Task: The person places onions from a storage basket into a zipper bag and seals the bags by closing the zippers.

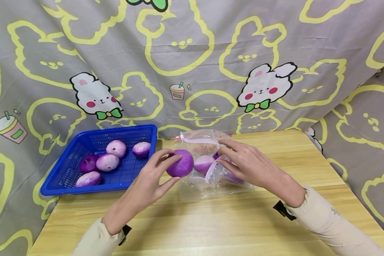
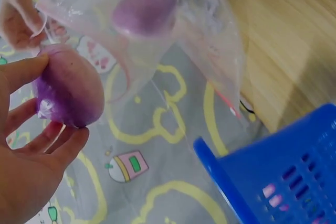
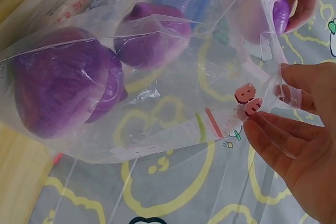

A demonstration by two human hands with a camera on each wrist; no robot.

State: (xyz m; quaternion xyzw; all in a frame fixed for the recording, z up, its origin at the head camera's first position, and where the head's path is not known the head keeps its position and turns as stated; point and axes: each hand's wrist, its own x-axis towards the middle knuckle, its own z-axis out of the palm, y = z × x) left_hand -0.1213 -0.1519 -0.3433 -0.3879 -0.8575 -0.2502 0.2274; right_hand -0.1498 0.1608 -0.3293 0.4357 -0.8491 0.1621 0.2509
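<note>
A purple onion [image 1: 180,163] is held between the thumb and fingers of my left hand [image 1: 153,176], right at the mouth of a clear zip bag [image 1: 192,193]. My right hand [image 1: 248,161] pinches the bag's rim and keeps the mouth spread. Inside the bag lie several onions, among them a pale purple one [image 1: 204,164]; the right wrist view shows more of them through the film [image 3: 58,85]. In the left wrist view the held onion [image 2: 71,85] sits just outside the bag opening.
To the left, a blue plastic basket [image 1: 99,132] holds several more purple and white onions [image 1: 107,162]. Both bag and basket rest on a wooden table [image 1: 217,227]. Behind it hangs a grey curtain [image 1: 115,49] with yellow cartoon outlines.
</note>
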